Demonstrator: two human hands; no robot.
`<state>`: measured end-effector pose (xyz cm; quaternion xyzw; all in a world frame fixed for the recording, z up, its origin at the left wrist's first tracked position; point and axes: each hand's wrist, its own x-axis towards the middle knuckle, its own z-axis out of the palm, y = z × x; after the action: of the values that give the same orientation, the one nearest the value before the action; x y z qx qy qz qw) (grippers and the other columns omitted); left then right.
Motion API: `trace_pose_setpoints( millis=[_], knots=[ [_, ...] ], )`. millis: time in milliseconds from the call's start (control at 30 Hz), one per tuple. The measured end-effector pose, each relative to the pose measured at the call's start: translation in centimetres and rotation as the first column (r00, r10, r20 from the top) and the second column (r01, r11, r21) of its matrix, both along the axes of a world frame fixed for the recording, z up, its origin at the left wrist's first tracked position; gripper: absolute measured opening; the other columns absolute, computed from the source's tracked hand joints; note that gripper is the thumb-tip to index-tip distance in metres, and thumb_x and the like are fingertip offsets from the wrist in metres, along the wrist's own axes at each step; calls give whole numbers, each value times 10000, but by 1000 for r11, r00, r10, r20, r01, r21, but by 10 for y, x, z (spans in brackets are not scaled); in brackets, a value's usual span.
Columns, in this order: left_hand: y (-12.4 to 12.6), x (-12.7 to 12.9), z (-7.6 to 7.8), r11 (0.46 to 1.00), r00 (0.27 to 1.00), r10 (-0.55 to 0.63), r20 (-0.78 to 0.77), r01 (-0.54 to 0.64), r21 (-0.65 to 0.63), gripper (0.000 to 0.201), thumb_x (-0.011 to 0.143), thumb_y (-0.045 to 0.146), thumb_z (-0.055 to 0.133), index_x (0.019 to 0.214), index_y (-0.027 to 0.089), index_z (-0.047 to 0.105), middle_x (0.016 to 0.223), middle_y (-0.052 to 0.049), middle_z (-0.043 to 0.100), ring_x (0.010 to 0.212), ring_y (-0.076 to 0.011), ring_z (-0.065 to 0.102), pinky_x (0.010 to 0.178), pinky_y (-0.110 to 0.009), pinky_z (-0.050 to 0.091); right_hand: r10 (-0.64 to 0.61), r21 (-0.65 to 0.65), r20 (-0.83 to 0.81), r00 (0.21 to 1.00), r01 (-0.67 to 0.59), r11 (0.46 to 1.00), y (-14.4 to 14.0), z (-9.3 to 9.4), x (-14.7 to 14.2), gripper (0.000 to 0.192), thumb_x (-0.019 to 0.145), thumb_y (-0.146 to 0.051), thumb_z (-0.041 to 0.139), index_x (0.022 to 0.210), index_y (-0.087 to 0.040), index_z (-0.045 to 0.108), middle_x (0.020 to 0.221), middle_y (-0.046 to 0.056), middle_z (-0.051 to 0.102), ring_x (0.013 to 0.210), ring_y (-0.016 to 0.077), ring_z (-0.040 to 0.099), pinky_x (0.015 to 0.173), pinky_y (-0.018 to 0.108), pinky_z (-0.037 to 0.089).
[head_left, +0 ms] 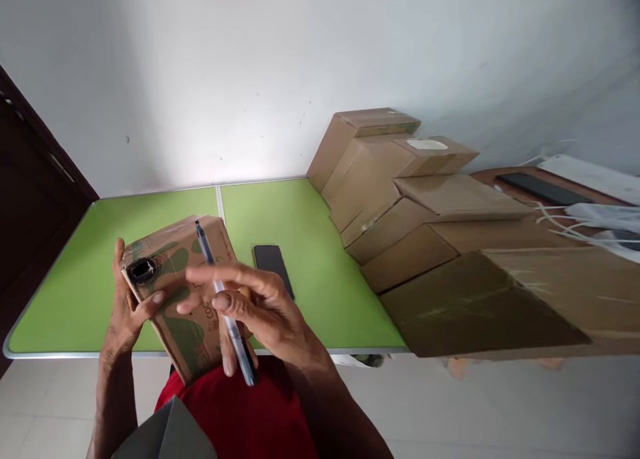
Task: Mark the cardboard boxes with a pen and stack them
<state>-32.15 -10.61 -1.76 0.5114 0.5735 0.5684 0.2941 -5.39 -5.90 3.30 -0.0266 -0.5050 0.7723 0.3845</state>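
My left hand (131,312) grips the left edge of a cardboard box (173,332), its thumb on the printed face. The box is tilted over the front of the green table and bears green patches and dark print. A dark-rimmed hole (143,270) shows near its upper left corner. In front of the box, my right hand (265,305) holds a clear pen (233,329) between its fingers, with the pen's tip up and its dark end down. The right index finger stretches left across the box face and is slightly blurred.
A dark phone (273,265) lies on the green table (320,232). Several cardboard boxes (470,305) are piled on the right. Beyond them, white cables (555,219) and a black flat object (545,189) rest on a brown surface. A grey object (167,435) is at the bottom edge.
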Motion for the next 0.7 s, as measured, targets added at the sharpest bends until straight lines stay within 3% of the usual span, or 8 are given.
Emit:
trace_pose_setpoints(
  millis=[67,167,233,333,433,500,567,700],
  knots=[
    [0,2,2,1000,1000,-13,2,14,-7,1406,755,737,951,1867,407,156,1813,-144,460,1680,-493,448,1388,-762,323,70,-17,-88,994,-72,997,-3,2,1,358,1138,-543,712,1287,-222,764,1113,104,889,623,178,828,479,245,636],
    [-1,4,6,999,1000,-27,-1,27,-34,1442,782,691,949,1878,394,59,1769,-156,495,1677,-488,452,1387,-767,319,91,-9,-209,974,-95,995,-7,4,2,283,1160,-515,665,1230,-247,726,1099,96,899,722,212,871,504,245,635],
    [-2,5,8,999,1000,-28,-9,27,-31,1423,789,671,949,1878,383,80,1766,-153,491,1696,-484,424,1400,-737,313,-24,32,-209,978,31,999,-10,7,1,193,1118,-437,755,1169,-266,679,1065,75,901,722,200,863,526,238,626],
    [-1,6,9,1000,1000,-23,-15,23,-9,1409,769,672,956,1872,358,138,1797,-160,446,1719,-486,384,1412,-693,309,-313,58,-122,942,322,945,-15,7,-3,280,1018,-383,906,1031,-265,652,921,39,880,659,173,817,525,225,584],
    [1,8,12,1000,1000,-12,-19,11,-20,1445,754,669,962,1875,333,116,1812,-184,419,1719,-494,379,1403,-705,314,-463,19,-55,885,465,885,-17,1,-9,334,1086,-559,802,994,-253,705,809,45,856,575,170,765,499,252,549],
    [2,10,14,999,1000,-15,-13,14,-33,1449,750,666,962,1876,346,108,1839,-184,384,1714,-498,387,1392,-720,327,-455,-5,-68,888,456,890,-16,-3,-13,471,1104,-711,689,1173,-254,782,836,64,866,560,184,757,473,274,534],
    [3,11,17,999,1000,-13,-24,11,-46,1452,744,669,961,1877,357,108,1842,-178,382,1710,-500,390,1391,-733,323,-425,-13,-121,897,427,904,-13,-8,-18,581,1060,-770,709,1332,-268,809,886,59,862,551,180,742,433,272,511],
    [5,11,19,998,996,2,-88,-7,-57,1508,715,667,979,1884,310,96,1808,-192,422,1704,-505,381,1409,-743,272,-377,-69,-193,906,370,926,-4,-14,-31,382,1085,-614,773,1133,-257,900,875,36,815,601,158,766,479,253,585]
  ],
)
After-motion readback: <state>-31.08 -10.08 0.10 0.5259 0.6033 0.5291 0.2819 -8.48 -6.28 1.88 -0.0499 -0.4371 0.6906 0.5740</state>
